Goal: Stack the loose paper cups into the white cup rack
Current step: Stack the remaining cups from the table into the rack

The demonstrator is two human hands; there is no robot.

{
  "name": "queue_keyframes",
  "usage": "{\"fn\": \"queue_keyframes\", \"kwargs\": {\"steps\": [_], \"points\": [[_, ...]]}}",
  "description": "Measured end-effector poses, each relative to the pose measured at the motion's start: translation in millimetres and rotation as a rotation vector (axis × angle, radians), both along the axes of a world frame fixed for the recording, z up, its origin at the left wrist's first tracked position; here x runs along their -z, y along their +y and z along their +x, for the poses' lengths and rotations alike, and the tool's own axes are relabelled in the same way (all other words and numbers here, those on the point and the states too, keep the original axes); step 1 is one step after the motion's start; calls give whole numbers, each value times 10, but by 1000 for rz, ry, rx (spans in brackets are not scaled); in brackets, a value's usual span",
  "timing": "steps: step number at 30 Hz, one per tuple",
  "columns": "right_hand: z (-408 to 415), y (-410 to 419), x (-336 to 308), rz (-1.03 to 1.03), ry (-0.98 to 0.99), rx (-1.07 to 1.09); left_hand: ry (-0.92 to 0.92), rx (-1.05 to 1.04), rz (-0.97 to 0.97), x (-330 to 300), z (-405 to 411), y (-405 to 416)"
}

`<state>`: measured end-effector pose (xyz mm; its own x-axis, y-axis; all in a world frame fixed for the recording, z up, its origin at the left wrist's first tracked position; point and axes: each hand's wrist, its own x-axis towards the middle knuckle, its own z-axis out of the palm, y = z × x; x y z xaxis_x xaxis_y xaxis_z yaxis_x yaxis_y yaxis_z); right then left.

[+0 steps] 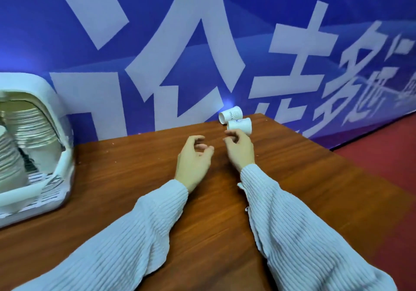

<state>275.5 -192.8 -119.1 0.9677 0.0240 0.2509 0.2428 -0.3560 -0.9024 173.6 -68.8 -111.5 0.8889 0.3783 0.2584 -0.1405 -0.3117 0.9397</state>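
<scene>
Our two pale ribbed sleeves (126, 241) fill the near edge, reaching out over the brown wooden table (126, 162). Further out, our left hand (193, 158) hovers with fingers loosely curled and nothing in it. Our right hand (239, 150) is just to its right, also empty and loosely curled, its fingertips just beside the nearer paper cup (240, 126); we cannot tell whether they touch it. That cup lies on its side at the far edge of the table, with a second paper cup (230, 114) lying against it, close to the blue banner (270, 32). Both are round and light, so we judge a clumsy nudge could roll them off the far edge or to the right. The white cup rack (57, 108) sits far left, well apart, already holding tall stacks; a carry that long risks crushing a cup if we squeeze too hard.
</scene>
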Motion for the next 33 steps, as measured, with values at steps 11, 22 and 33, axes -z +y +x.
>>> {"fn": "queue_keyframes", "kwargs": {"steps": [11,22,33], "points": [[843,-396,217,-214,-76,198,-27,61,-11,273,216,-207],[894,-332,70,117,-96,-2,-101,-67,351,299,251,-138],[1039,56,76,118,-121,-3,45,-104,332,339,321,72]]}}
